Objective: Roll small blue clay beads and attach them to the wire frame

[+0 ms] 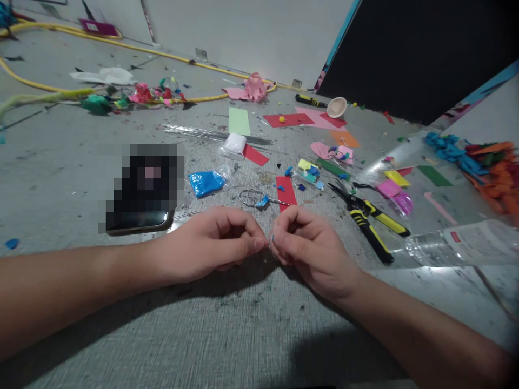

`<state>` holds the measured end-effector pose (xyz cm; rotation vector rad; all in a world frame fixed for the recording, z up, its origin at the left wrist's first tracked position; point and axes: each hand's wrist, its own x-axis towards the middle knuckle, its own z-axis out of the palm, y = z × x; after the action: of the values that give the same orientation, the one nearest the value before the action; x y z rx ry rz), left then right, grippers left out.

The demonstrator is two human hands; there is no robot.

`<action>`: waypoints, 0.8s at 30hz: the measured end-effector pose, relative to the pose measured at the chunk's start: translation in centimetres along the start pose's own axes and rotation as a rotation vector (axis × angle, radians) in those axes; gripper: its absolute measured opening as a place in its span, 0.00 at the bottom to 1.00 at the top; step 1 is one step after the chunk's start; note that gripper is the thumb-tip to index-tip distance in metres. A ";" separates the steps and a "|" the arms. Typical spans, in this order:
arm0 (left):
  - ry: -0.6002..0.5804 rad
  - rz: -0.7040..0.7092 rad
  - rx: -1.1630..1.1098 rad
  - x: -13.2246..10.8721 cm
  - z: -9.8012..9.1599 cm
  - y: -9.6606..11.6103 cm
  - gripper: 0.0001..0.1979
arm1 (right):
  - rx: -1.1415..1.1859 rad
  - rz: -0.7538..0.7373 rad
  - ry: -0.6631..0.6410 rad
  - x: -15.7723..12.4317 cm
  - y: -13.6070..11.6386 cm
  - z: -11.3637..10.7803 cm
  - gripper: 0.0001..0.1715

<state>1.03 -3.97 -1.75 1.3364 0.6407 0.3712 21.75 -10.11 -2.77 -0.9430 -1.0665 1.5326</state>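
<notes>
Near the middle of the view, my left hand (221,240) is pinched closed, thumb against index finger, with a tiny reddish bit at the tips that is too small to name. Close to its right, my right hand (306,243) is also closed in a pinch; a speck of blue shows between its fingers. The fingertips of both hands almost meet. Just beyond them lies a wire loop (248,199) with a blue clay piece (262,201) on it. A red paper strip (287,189) lies beyond my right hand.
Yellow-black pliers (371,221) and a clear bottle (470,243) lie at the right. A dark phone-like device (140,200) is at the left. Further off are a blue clay packet (206,182), a white packet (235,144), metal wires (194,131) and a yellow hose (154,51).
</notes>
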 end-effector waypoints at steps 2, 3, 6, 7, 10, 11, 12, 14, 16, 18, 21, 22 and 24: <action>0.023 0.069 0.104 0.0 -0.1 -0.1 0.12 | 0.029 0.028 0.016 -0.1 0.2 -0.3 0.14; 0.036 0.114 0.186 0.1 -0.2 -0.1 0.11 | 0.026 0.035 0.030 -0.1 0.3 -0.3 0.12; 0.097 0.275 0.523 0.2 -0.8 -0.1 0.09 | -0.020 0.022 0.068 -0.1 0.3 -0.4 0.08; 0.117 0.322 0.634 0.3 -1.0 0.0 0.09 | -0.040 0.018 0.083 0.0 0.3 -0.3 0.08; 0.129 0.404 0.877 0.4 -1.2 0.1 0.09 | -0.089 -0.001 0.128 0.2 0.3 -0.1 0.09; 0.113 0.415 0.923 0.4 -1.2 0.1 0.10 | -0.103 -0.014 0.134 0.2 0.3 -0.1 0.10; 0.094 0.420 0.959 0.4 -1.1 0.1 0.11 | -0.119 -0.031 0.137 0.3 0.3 0.0 0.11; 0.059 0.395 1.016 0.4 -0.9 0.1 0.12 | -0.165 -0.064 0.133 0.2 0.2 0.0 0.13; 0.048 0.364 1.067 0.4 -0.7 0.0 0.12 | -0.237 -0.096 0.128 0.1 0.1 0.1 0.15; 0.050 0.349 1.109 0.5 -0.6 -0.1 0.12 | -0.315 -0.145 0.110 0.0 0.0 0.1 0.15; 0.060 0.371 1.126 0.7 -0.6 -0.2 0.14 | -0.387 -0.203 0.073 -0.1 -0.1 0.1 0.16; 0.066 0.377 1.116 0.8 -0.6 -0.2 0.14 | -0.387 -0.207 0.068 -0.1 -0.1 0.1 0.16; 0.070 0.379 1.070 0.8 -0.7 -0.2 0.13 | -0.368 -0.209 0.070 -0.1 -0.1 0.1 0.15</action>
<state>1.22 -2.97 -2.16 2.4955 0.6627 0.3904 21.73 -10.16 -2.68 -1.0860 -1.3792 1.1451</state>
